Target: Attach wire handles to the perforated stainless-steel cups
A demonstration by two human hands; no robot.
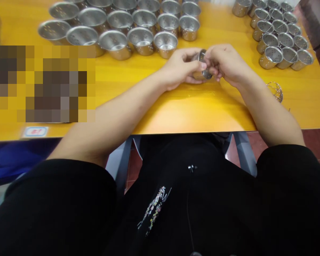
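Observation:
A small perforated metal cup [207,74] is tipped on its side above the yellow table, its mouth turned to the right. My left hand [180,68] is closed around the cup's body, thumb along the near side. At the cup's mouth is my right hand [226,63], thumb and fingers pinched together. Whatever those fingertips hold is too small and blurred to make out. Beside my right forearm lies a loose bundle of thin bent metal wires [277,91].
Rows of perforated metal cups [114,43] stand at the back left. More cups [270,58], some with thin wires across their mouths, stand at the right. A small label [35,132] is on the table's [165,113] front edge. A pixelated patch hides part of the left side.

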